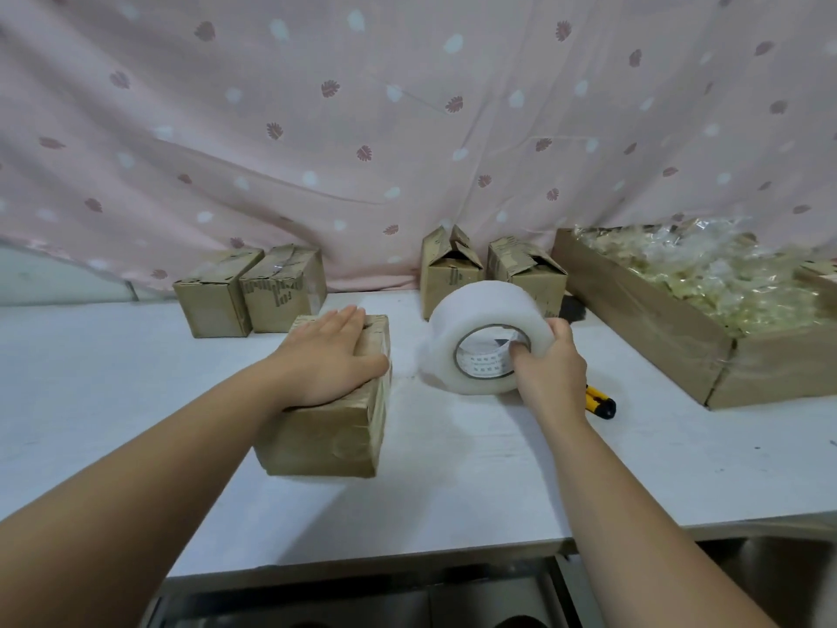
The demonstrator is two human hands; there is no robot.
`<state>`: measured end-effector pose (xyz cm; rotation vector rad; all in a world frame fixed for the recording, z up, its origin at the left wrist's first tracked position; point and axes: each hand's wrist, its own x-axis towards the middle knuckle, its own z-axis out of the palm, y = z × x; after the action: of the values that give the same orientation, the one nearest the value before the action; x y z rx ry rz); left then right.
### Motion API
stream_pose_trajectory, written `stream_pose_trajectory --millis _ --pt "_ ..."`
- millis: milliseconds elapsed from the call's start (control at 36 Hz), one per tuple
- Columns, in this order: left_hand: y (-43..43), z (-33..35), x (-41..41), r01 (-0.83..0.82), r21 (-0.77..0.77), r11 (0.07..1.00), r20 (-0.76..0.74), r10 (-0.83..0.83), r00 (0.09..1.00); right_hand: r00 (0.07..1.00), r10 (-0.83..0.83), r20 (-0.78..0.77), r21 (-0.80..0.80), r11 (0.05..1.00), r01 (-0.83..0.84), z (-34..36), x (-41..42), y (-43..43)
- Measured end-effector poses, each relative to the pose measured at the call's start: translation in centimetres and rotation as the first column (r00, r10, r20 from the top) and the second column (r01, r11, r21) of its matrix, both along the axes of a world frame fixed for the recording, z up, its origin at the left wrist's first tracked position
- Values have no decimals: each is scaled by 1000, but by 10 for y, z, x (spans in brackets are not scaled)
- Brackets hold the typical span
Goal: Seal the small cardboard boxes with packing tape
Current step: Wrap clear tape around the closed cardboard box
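Pinning the near box flat on the table, left hand lies on its top with fingers straight, likely holding flaps shut, while right hand, just right of that box, grips the tape roll through its core for dispensing.

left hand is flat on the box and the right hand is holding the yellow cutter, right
Not quite. In the head view the left hand does lie flat on the box, but the right hand grips the tape roll, fingers hooked in its core. The yellow cutter lies untouched on the table.
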<state>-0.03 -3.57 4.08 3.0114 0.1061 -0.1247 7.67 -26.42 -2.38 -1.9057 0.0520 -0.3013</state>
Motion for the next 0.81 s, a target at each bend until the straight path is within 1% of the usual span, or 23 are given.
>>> stream_pose_trajectory --millis 167,306,361,444,556,639,722,806 --pt "2 2 -3 -6 1 1000 25 6 1000 999 -49 18 -116 992 51 -1 1 -2" --pt "12 2 -6 -27 -10 1000 31 27 999 988 -113 106 -131 983 127 -2 2 -2" --pt "15 2 -8 -41 -13 999 31 41 999 983 -108 147 -148 980 130 -1 0 -1" --pt "21 5 -4 -65 1 998 17 65 998 978 -41 203 -188 979 80 -3 -3 2" --pt "20 5 5 -127 47 991 28 126 992 973 58 225 -203 979 -11 -5 -2 5" --pt "8 0 9 -149 -7 989 58 149 987 970 76 231 -192 981 -31 -7 -1 6" --pt "6 2 6 -100 -63 993 106 106 989 965 96 242 -175 983 -53 -8 0 6" --pt "9 7 3 -106 -86 991 81 112 990 963 131 234 -132 986 -102 -7 0 7"
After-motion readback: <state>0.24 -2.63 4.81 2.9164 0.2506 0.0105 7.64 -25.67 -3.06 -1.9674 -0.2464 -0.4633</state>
